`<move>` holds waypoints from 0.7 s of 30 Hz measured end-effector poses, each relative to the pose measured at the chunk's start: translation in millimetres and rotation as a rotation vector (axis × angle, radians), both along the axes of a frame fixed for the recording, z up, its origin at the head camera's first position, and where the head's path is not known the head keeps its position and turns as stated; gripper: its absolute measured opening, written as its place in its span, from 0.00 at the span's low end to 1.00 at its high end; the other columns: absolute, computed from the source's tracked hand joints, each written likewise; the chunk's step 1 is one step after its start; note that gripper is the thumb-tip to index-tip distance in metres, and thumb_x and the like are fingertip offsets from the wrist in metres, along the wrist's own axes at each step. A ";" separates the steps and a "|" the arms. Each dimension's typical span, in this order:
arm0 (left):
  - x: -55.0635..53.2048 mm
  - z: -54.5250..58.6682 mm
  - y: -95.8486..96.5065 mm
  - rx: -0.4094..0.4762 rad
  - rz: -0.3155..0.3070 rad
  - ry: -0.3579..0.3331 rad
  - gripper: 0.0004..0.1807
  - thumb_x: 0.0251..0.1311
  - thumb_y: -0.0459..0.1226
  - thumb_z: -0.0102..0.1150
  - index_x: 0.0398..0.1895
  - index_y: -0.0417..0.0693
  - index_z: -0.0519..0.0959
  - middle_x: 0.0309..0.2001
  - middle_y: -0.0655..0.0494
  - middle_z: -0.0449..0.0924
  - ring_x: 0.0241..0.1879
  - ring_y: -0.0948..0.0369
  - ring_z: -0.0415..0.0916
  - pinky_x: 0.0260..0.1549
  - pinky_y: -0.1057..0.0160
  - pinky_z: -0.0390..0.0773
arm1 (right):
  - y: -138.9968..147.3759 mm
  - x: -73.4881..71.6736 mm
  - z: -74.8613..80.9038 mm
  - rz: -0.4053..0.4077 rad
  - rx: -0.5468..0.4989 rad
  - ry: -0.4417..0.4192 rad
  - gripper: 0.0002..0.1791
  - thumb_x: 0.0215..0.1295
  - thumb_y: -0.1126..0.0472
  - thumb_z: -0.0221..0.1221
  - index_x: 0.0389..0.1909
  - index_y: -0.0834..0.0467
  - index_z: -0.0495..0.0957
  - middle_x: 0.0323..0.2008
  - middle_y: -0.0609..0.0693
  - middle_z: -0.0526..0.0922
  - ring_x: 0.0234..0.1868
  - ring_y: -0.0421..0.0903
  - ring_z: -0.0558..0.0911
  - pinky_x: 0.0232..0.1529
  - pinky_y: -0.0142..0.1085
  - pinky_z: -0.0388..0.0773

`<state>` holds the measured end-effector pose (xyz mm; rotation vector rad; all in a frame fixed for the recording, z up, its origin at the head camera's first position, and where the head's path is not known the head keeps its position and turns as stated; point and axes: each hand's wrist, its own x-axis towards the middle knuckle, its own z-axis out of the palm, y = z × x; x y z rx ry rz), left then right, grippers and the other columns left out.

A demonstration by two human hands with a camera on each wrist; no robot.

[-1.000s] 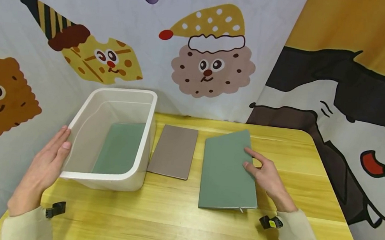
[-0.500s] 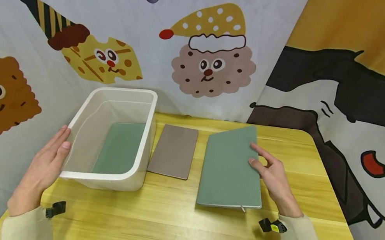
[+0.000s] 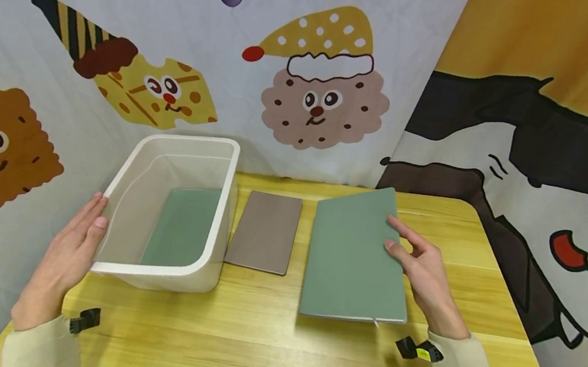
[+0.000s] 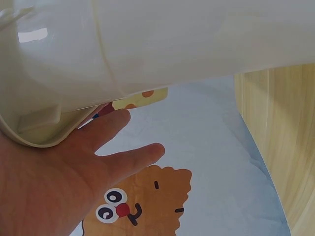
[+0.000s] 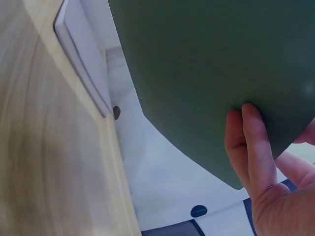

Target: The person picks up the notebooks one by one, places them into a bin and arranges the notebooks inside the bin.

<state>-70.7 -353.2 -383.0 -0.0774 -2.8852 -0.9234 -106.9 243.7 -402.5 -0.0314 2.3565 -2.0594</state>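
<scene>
My right hand (image 3: 426, 275) grips a green notebook (image 3: 353, 261) by its right edge, thumb on the upper cover and other fingers (image 5: 256, 142) against its underside in the right wrist view. The notebook is tilted over the table, and a ribbon end pokes out at its lower edge. At the left, my left hand (image 3: 69, 243) rests with straight fingers along the outer side of a white plastic bin (image 3: 156, 269). Inside that bin lies a flat green notebook (image 3: 181, 228). Between bin and held notebook, a brown-grey notebook (image 3: 266, 232) lies on the table.
The yellow wood-grain table (image 3: 234, 344) ends at the back against a white cloth (image 3: 182, 16) printed with cartoon snacks. A patterned curtain (image 3: 524, 142) hangs along the right side. The brown-grey notebook sits right beside the bin's wall.
My right hand has moved a little to the right and raised the green notebook's right side, so more of its cover faces up. The left hand and the bin stay put.
</scene>
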 end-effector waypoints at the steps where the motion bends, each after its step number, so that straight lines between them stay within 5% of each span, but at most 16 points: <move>1: 0.1 0.0 -0.1 0.001 -0.001 0.001 0.32 0.85 0.48 0.26 0.85 0.48 0.43 0.85 0.49 0.34 0.79 0.32 0.35 0.69 0.23 0.33 | -0.4 0.6 1.4 0.002 -0.020 0.002 0.31 0.75 0.59 0.63 0.76 0.57 0.69 0.62 0.53 0.67 0.16 0.36 0.70 0.22 0.26 0.72; 12: -0.2 -0.7 0.2 0.001 0.005 -0.013 0.32 0.85 0.48 0.26 0.85 0.49 0.42 0.85 0.52 0.33 0.79 0.32 0.34 0.68 0.22 0.33 | -3.4 5.3 12.7 0.000 -0.130 0.040 0.30 0.75 0.63 0.62 0.76 0.60 0.68 0.67 0.53 0.68 0.18 0.34 0.71 0.22 0.24 0.71; 16: -0.7 -0.4 0.0 0.002 -0.001 -0.012 0.32 0.85 0.48 0.26 0.85 0.49 0.41 0.85 0.51 0.33 0.79 0.32 0.34 0.68 0.23 0.32 | -5.0 6.9 16.3 0.003 -0.157 0.056 0.30 0.75 0.64 0.62 0.75 0.61 0.68 0.72 0.51 0.68 0.54 0.37 0.78 0.38 0.22 0.79; 18: -0.7 -0.5 -0.2 0.004 -0.004 -0.009 0.32 0.85 0.48 0.26 0.85 0.49 0.42 0.85 0.51 0.33 0.79 0.32 0.34 0.69 0.23 0.32 | -5.9 7.8 18.6 0.005 -0.177 0.064 0.31 0.74 0.64 0.62 0.75 0.62 0.68 0.74 0.51 0.68 0.73 0.42 0.64 0.51 0.23 0.78; 21: -0.5 -0.7 -0.7 0.005 -0.008 -0.003 0.32 0.85 0.47 0.26 0.85 0.49 0.42 0.85 0.51 0.33 0.80 0.33 0.34 0.69 0.24 0.32 | -8.0 9.4 22.5 -0.001 -0.198 0.071 0.31 0.74 0.64 0.62 0.75 0.63 0.68 0.76 0.49 0.67 0.81 0.46 0.50 0.61 0.22 0.71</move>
